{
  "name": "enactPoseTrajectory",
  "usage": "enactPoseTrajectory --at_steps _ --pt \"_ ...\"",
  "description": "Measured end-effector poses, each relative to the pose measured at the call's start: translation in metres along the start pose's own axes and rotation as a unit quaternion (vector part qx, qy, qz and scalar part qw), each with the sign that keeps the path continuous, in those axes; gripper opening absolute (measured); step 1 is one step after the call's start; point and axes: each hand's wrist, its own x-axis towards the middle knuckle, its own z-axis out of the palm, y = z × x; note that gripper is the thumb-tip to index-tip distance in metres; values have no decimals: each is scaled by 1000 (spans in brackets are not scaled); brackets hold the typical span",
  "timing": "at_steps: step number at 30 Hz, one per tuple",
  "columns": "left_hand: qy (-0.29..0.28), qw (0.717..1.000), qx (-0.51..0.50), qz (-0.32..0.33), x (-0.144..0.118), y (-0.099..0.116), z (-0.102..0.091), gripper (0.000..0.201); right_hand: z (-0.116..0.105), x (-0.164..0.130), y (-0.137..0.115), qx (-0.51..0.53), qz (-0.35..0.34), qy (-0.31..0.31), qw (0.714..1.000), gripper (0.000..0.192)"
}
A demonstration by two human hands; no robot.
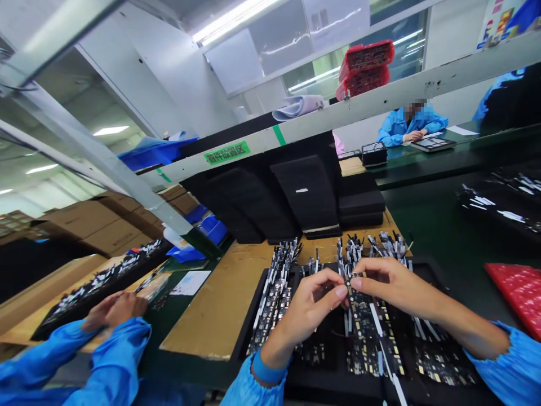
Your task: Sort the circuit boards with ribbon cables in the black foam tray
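Observation:
My left hand and my right hand meet over a black foam tray. Both pinch a small dark circuit board between thumb and fingers, one hand at each side. Much of that board is covered by my fingertips. Below and around it, rows of similar circuit boards with pale flat strips lie in the tray. A further row of boards stands to the left of my left hand, with strips pointing up and away.
A co-worker's hands work at the left, beside a long tray of boards. Brown cardboard lies between us. Black foam trays lean behind under a metal shelf rail. Red bubble wrap lies at right.

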Motion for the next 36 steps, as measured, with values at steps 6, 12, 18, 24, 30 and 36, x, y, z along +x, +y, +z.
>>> enactPoseTrajectory --at_steps 6,12,18,24,30,36 --pt "23 999 16 20 0 1 2 15 6 -1 -25 -5 52 8 999 36" --pt "28 999 14 21 0 3 3 18 25 -10 -73 -2 123 48 991 44" --pt "21 999 14 23 1 3 5 19 31 -10 -81 -8 109 72 991 46" --pt "16 998 46 26 0 4 6 17 32 -11 -78 -20 100 88 991 44" --pt "15 998 57 35 -1 3 6 19 32 -12 -77 -43 96 90 990 47" --pt "20 996 75 34 -1 3 5 20 30 -11 -72 -37 106 89 990 51"
